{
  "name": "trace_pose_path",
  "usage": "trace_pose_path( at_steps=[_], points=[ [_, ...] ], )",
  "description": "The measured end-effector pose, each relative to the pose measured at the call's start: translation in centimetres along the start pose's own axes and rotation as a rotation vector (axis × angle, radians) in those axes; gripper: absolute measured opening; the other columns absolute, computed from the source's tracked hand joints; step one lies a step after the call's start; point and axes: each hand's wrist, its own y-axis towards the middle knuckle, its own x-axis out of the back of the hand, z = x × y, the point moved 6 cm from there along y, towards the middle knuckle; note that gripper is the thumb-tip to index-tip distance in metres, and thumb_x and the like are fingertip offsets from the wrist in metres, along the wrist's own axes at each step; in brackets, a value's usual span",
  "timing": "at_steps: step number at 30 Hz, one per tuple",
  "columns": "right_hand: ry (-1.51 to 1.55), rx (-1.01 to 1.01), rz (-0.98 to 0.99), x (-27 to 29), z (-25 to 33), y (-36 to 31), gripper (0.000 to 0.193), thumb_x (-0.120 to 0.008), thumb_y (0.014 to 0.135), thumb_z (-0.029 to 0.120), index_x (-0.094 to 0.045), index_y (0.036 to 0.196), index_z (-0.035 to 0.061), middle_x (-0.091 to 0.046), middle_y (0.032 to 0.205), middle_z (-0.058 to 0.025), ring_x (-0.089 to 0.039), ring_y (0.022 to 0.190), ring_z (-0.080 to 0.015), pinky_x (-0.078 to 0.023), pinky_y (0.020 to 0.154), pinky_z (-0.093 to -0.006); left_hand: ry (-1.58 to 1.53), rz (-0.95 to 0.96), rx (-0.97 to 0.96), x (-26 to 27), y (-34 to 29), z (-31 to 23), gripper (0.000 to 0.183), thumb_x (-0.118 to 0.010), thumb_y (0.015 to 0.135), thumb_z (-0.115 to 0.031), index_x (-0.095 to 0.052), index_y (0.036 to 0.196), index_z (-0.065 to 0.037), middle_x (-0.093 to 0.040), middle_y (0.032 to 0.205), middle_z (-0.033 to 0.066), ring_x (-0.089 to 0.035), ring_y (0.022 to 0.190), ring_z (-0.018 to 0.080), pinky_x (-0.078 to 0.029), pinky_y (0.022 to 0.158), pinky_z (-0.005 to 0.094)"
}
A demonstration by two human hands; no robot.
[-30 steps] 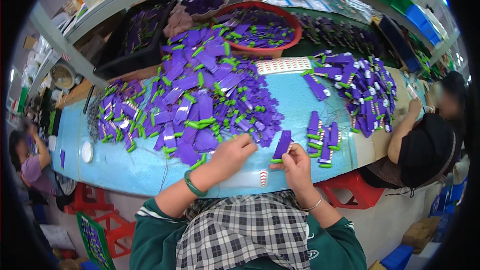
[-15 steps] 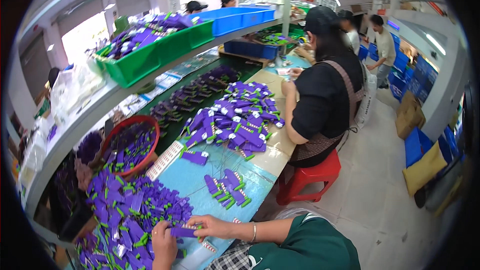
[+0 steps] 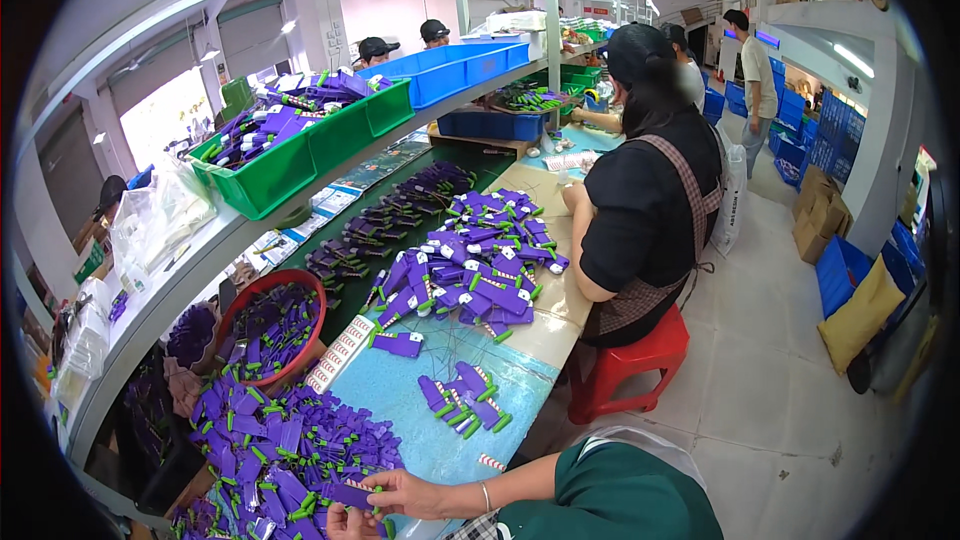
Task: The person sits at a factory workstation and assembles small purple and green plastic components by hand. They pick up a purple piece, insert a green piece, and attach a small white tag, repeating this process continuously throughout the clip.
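At the lower edge, my right hand [image 3: 408,495] pinches the green end of a purple-and-green plastic piece [image 3: 348,494]. Just below it my left hand [image 3: 350,522], partly cut off by the frame, closes its fingers on the same piece. A large heap of similar purple-and-green pieces [image 3: 290,440] lies directly left of and beyond my hands. On the blue table surface [image 3: 400,390] sits a small cluster of pieces [image 3: 465,400], with a short strip of red-marked stickers [image 3: 491,462] nearer me. A white sheet of red-marked stickers [image 3: 340,353] lies beside the heap.
A red basin [image 3: 322,315] of pieces stands beyond the heap. Farther off lies a pile of purple pieces with white parts [image 3: 470,265]. A shelf carries a green bin [image 3: 300,168] and a blue bin [image 3: 440,75]. A co-worker [image 3: 645,200] sits ahead on a red stool [image 3: 630,365].
The view has shifted slightly. My hands appear lower in the picture, still together on the piece, and the left hand is now more cut off.
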Motion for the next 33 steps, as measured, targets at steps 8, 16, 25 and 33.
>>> trace_pose_path(
  at_steps=[8, 16, 25, 33],
  points=[
    [-0.792, 0.212, -0.118, -1.2, 4.7, -2.5, 0.035, -0.062, 0.086, 0.006, -0.061, 0.121, 0.0063, -0.060, 0.094, -0.0020, -0.055, 0.079, -0.0100, -0.047, 0.067, -0.0236, 0.094, -0.027, -0.101, 3.7, 0.8, -0.1, 0.015, -0.054, 0.091, -0.002, -0.053, 0.106, -0.001, -0.058, 0.106, 0.0100, -0.061, 0.092, 0.0229, -0.054, 0.081, 0.0365],
    [-1.151, 0.524, -0.030, -4.5, 7.6, -3.8, 0.039, -0.064, 0.078, -0.001, -0.066, 0.114, 0.0109, -0.051, 0.081, -0.0074, -0.053, 0.079, -0.0193, -0.044, 0.072, -0.0319, 0.133, -0.012, -0.156, 3.1, 0.6, -0.6, 0.013, -0.054, 0.092, -0.003, -0.055, 0.104, 0.001, -0.060, 0.100, 0.0101, -0.063, 0.090, 0.0224, -0.055, 0.079, 0.0353],
    [-1.412, 0.548, 0.100, -5.3, 7.4, -4.1, 0.038, -0.067, 0.075, 0.000, -0.067, 0.110, 0.0123, -0.049, 0.076, -0.0098, -0.053, 0.071, -0.0273, -0.043, 0.064, -0.0359, 0.372, -0.080, -0.074, 3.5, -0.3, -0.5, 0.014, -0.059, 0.088, -0.003, -0.060, 0.100, 0.004, -0.062, 0.094, 0.0075, -0.060, 0.080, 0.0164, -0.053, 0.073, 0.0288],
    [-1.482, -0.017, 0.390, -1.5, 5.4, -3.4, 0.035, -0.070, 0.062, 0.006, -0.071, 0.097, 0.0054, -0.065, 0.078, -0.0138, -0.060, 0.068, -0.0269, -0.046, 0.060, -0.0384, 0.968, 0.259, 0.016, -2.0, -2.1, -0.8, 0.015, -0.064, 0.082, -0.003, -0.066, 0.095, 0.005, -0.065, 0.087, 0.0060, -0.060, 0.077, 0.0126, -0.050, 0.070, 0.0264]
  ],
)
